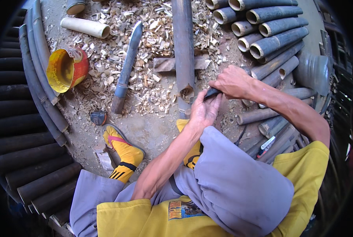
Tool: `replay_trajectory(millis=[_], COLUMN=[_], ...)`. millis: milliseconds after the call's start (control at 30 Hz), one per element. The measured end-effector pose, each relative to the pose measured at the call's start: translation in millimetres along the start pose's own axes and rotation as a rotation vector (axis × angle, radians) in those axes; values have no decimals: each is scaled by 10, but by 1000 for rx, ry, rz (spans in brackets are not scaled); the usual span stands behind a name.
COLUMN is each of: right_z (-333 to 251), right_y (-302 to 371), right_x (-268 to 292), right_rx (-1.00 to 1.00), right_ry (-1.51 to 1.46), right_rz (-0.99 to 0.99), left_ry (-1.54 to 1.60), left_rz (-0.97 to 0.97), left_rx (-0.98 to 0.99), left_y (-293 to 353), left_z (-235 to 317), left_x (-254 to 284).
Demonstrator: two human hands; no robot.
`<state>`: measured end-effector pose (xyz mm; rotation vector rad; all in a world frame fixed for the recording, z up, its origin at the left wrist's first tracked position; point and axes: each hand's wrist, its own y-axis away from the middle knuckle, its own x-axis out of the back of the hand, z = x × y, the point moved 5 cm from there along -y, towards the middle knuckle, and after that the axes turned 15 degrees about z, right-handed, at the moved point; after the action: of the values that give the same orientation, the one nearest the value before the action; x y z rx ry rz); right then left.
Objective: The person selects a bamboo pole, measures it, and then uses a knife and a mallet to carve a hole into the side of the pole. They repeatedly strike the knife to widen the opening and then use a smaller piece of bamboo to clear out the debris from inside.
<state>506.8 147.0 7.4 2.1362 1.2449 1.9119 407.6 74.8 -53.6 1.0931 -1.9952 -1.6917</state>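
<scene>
A long dark bamboo pole (184, 43) lies in front of me, propped on a short wooden block (163, 64). Pale wood shows at a cut notch (186, 93) near its closer end. My right hand (232, 82) is closed in a fist around the handle of a dark-bladed knife (212, 93). Turned palm up, my left hand (205, 109) grips the blade part between thumb and fingers, right beside the notch. The blade's tip and edge are mostly hidden by my fingers. My left forearm passes over my raised knee.
Wood shavings (152, 35) cover the ground. At left are a split bamboo piece (128, 65), a yellow-red bucket (81, 65), a tape measure (98, 117) and dark bamboo poles (30, 158). Cut bamboo tubes (277, 31) are stacked at right, near a box cutter (266, 146).
</scene>
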Motion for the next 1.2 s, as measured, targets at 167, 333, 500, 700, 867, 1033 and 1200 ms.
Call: replay_trajectory(millis=[167, 333, 500, 700, 867, 1033, 1200], right_z=[0, -174, -921, -1471, -976, -331, -311], right_y=[117, 326, 480, 289, 595, 309, -502], right_x=[-203, -583, -1013, -944, -884, -349, 215], right_rx=[-52, -302, -772, -1081, -882, -410, 59], right_ry=[-262, -742, -1163, -1023, -716, -35, 288], right_rz=[13, -74, 90, 189, 279, 360, -57], left_ry=[-133, -600, -1364, -1508, -1576, -381, 220], left_rz=[127, 200, 127, 125, -289, -177, -415], left_rx=[-72, -35, -78, -113, -408, -101, -34], left_y=[126, 97, 150, 154, 33, 26, 13], left_z=[-50, 22, 388, 729, 348, 169, 305], left_x=[14, 169, 318, 401, 313, 148, 48])
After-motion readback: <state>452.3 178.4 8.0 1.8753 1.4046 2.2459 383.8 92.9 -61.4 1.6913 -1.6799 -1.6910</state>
